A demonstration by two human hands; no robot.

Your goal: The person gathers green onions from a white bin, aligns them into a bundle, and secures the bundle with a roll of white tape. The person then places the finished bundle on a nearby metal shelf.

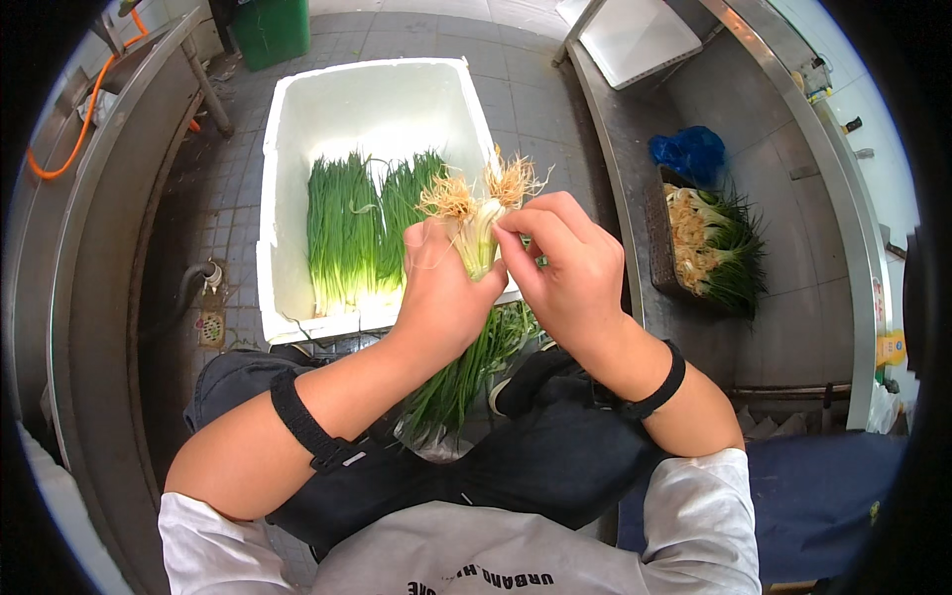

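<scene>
My left hand (446,290) is closed around a bunch of thin scallions (478,245), held with the roots up. The tan, stringy roots (513,182) spread in two clumps above my fist, and green leaves (454,390) hang below it between my knees. At the right side of the bunch, my right hand (569,260) pinches a white stalk just under the roots with thumb and forefinger. Beyond my hands stands a white foam box (372,97). Trimmed scallions (342,230) lie inside it in two side-by-side rows, white ends toward me.
A dark basket (662,245) of rooted scallions (714,245) sits on the metal shelf at right, beside a blue plastic bag (688,152). A white tray (639,37) lies farther back. At left are a metal counter (111,186), an orange hose (85,134) and a floor drain (212,323).
</scene>
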